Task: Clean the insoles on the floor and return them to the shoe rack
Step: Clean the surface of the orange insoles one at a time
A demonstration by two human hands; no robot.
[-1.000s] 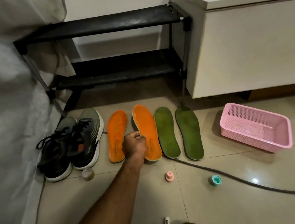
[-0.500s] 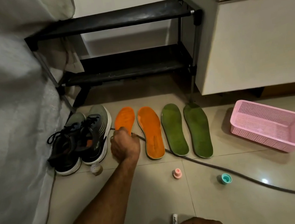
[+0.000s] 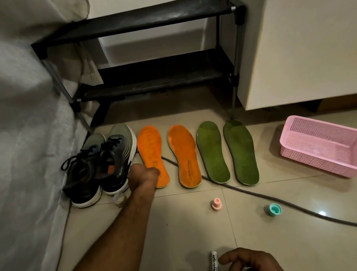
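Note:
Two orange insoles (image 3: 152,152) (image 3: 185,155) and two green insoles (image 3: 212,151) (image 3: 241,151) lie side by side on the tiled floor in front of the black two-shelf shoe rack (image 3: 145,19). My left hand (image 3: 143,178) reaches to the heel end of the leftmost orange insole and grips its edge; the fingertips are hidden. My right hand (image 3: 249,268) sits at the bottom edge with fingers curled round a small green thing. A white tube (image 3: 214,264) lies on the floor just left of it.
A pair of grey sneakers (image 3: 99,167) stands left of the insoles beside a white draped cloth (image 3: 12,135). A grey hose (image 3: 273,197) runs under the insoles. A pink basket (image 3: 325,144), a pink cap (image 3: 216,204), a teal cap (image 3: 275,209) and a white cabinet (image 3: 311,43) are to the right.
My left hand let go of the second orange insole, which now lies flat, and moved left to the first one's heel. The right hand shows more at the bottom.

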